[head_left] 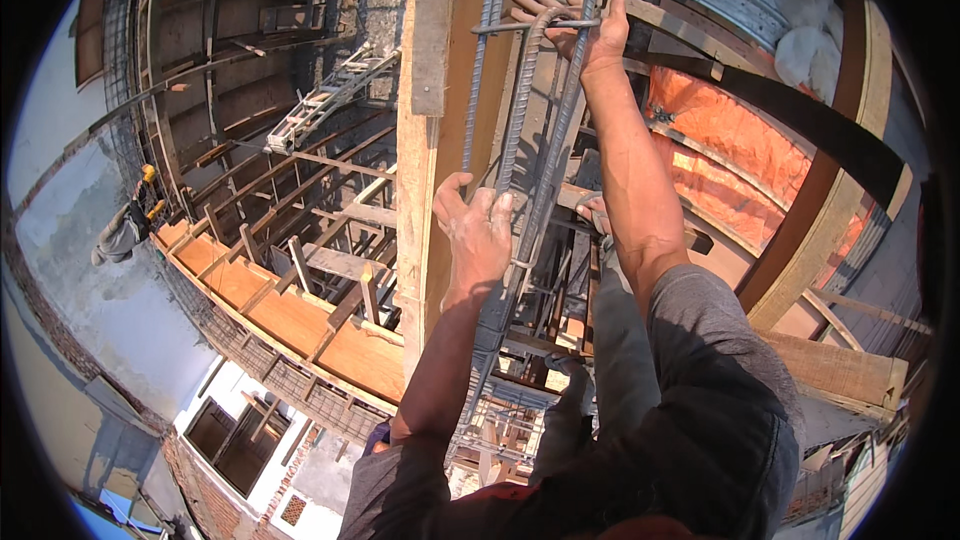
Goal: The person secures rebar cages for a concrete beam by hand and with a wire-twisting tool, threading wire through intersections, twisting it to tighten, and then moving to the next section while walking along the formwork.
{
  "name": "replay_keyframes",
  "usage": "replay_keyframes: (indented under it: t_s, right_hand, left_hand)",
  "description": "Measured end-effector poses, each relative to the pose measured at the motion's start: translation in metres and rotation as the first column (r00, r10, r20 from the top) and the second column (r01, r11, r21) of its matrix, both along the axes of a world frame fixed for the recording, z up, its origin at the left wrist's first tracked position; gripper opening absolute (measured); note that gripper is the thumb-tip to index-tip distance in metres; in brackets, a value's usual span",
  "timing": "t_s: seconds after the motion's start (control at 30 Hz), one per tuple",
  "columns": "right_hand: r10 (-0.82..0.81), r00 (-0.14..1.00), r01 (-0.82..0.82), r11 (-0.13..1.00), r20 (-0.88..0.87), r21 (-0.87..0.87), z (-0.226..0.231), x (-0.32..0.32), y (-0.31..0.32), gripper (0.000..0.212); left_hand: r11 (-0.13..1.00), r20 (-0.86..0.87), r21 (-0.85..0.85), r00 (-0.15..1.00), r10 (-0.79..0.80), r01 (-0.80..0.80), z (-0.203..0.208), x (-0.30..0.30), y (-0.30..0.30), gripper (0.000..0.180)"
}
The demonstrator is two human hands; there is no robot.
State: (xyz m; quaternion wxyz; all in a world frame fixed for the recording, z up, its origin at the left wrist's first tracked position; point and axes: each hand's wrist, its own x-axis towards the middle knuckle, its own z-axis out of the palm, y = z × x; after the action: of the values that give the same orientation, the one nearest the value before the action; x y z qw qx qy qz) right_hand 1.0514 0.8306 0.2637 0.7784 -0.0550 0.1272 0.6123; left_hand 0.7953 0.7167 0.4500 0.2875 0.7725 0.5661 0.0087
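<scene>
A tall cage of ribbed steel rebar stands in front of me, tied by square steel stirrups, beside a wooden formwork board. My left hand is closed around a bar on the cage's left side, close to the board. Higher up, my right hand reaches to the top of the cage, fingers spread behind the bars and partly hidden by them. A bar with a hooked end crosses in front of that palm. Below the right forearm, what looks like a bare foot shows beside the cage.
Far below left lie timber beams and plywood formwork. An aluminium ladder leans there. Another person is at the far left. Orange sheeting and thick curved-looking timbers are on the right. A steep drop shows beneath me.
</scene>
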Motion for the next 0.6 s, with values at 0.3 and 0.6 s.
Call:
replay_keyframes:
  t_s: [0.3, 0.6]
  right_hand:
    - [-0.008, 0.96, -0.079, 0.95, -0.278, -0.301, -0.018, -0.032, -0.031, 0.062]
    - [-0.116, 0.96, 0.179, 0.954, -0.256, 0.24, -0.05, 0.023, 0.02, 0.049]
  left_hand:
    - [0.994, 0.102, -0.039, 0.989, 0.103, -0.1, 0.024, -0.003, 0.005, 0.026]
    - [0.998, 0.036, -0.06, 0.999, -0.005, 0.007, 0.044, -0.001, 0.002, 0.029]
